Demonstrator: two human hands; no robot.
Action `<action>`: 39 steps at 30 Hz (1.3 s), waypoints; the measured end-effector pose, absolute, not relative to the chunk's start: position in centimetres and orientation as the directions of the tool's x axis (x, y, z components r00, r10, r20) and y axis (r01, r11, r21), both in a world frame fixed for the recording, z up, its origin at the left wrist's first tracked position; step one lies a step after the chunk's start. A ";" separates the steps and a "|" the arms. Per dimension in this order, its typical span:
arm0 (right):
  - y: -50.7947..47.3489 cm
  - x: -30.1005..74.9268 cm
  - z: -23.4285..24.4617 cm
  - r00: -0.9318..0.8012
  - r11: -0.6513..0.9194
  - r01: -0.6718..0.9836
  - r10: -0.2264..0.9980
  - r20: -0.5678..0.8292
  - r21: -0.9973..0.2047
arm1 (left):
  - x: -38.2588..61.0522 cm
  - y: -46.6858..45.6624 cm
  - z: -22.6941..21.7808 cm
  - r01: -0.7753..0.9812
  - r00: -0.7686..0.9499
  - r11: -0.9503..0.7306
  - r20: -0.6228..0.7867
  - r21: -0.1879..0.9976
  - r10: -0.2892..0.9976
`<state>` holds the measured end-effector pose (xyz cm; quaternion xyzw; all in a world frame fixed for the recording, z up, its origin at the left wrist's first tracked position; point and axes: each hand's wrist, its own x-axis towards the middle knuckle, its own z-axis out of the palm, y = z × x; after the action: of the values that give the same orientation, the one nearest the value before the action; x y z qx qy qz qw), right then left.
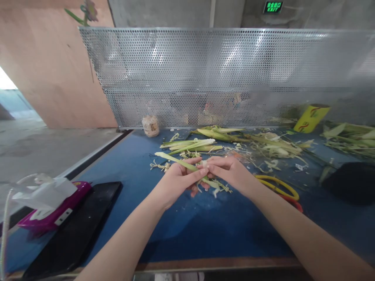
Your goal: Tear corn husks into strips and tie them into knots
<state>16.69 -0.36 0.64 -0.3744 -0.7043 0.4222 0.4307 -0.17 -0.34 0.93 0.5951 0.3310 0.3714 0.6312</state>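
Note:
My left hand is closed round a long pale green stalk that points up and to the left over the blue table. My right hand pinches the same stalk near its lower end, fingertips meeting my left thumb. Torn husk scraps lie on the table just under both hands. More green stalks lie in a row right behind the hands.
A perforated metal screen closes the back of the table. A heap of husks and stalks spreads at the back right, yellow-handled scissors lie right of my forearm. A pink device on a black tray sits left, a jar at the back.

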 end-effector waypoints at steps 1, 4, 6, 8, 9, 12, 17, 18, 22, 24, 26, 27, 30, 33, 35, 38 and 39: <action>-0.4 16.6 0.6 -0.334 0.367 0.143 0.892 0.304 -0.919 | -0.1 -0.4 0.9 -0.074 0.514 0.016 0.024 0.997 0.858; -0.5 16.5 0.6 -0.288 0.376 0.109 0.898 0.333 -0.920 | 0.0 -0.5 1.1 -0.088 0.519 0.035 0.016 0.995 0.854; -0.6 16.4 0.6 -0.251 0.387 0.137 0.904 0.346 -0.912 | 0.1 -0.6 1.2 -0.089 0.510 0.050 0.002 0.995 0.860; -0.7 16.4 0.7 -0.220 0.392 0.165 0.909 0.353 -0.905 | 0.2 -0.8 1.3 -0.077 0.506 0.049 -0.004 0.996 0.862; -0.8 16.3 0.7 -0.205 0.391 0.176 0.912 0.355 -0.903 | 0.2 -0.8 1.4 -0.068 0.508 0.046 -0.005 0.997 0.861; -0.7 16.2 0.6 -0.160 0.387 0.182 0.919 0.361 -0.904 | 0.3 -0.9 1.5 -0.039 0.503 0.049 -0.022 0.998 0.864; -0.4 16.4 0.3 -0.253 0.251 0.072 0.941 0.226 -0.965 | 0.1 -0.8 1.3 -0.052 0.512 0.007 0.021 0.999 0.859; -0.3 16.4 0.3 -0.287 0.215 0.046 0.938 0.193 -0.976 | 0.0 -0.7 1.2 -0.066 0.512 -0.008 0.041 0.998 0.858; -0.7 16.8 1.1 -0.476 0.129 0.036 0.874 0.096 -0.991 | -0.1 -0.6 1.3 -0.066 0.429 -0.049 0.073 0.997 0.900; -1.0 17.0 1.4 -0.557 0.127 0.072 0.828 0.066 -0.989 | -0.2 -0.5 1.4 -0.031 0.396 -0.059 0.067 0.998 0.916; -1.0 17.1 1.5 -0.586 0.131 0.076 0.808 0.062 -0.989 | -0.2 -0.4 1.2 0.016 0.396 -0.075 0.062 0.997 0.916; -0.9 17.2 1.4 -0.597 0.128 0.063 0.799 0.066 -0.990 | -0.3 -0.3 1.1 0.040 0.404 -0.090 0.066 0.995 0.912; -0.6 17.4 1.1 -0.632 0.126 0.041 0.771 0.071 -0.991 | -0.5 0.0 0.5 0.081 0.423 -0.149 0.101 0.986 0.900; -0.3 17.9 1.1 -0.629 0.189 0.117 0.774 0.075 -0.975 | -0.6 0.2 0.2 0.114 0.441 -0.174 0.108 0.978 0.891; -0.2 18.1 1.2 -0.634 0.222 0.158 0.770 0.074 -0.962 | -0.6 0.1 0.4 0.136 0.441 -0.169 0.092 0.976 0.892; -0.3 18.3 1.4 -0.642 0.219 0.166 0.764 0.063 -0.961 | -0.5 -0.2 1.0 0.150 0.439 -0.138 0.059 0.979 0.897; -0.3 18.3 1.4 -0.642 0.199 0.156 0.765 0.054 -0.967 | -0.5 -0.3 1.2 0.145 0.437 -0.127 0.051 0.981 0.898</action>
<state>18.30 -0.34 1.36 -0.3187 -0.7225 0.5467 0.2785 -0.47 -0.29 1.16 0.6613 0.3941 0.3550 0.5304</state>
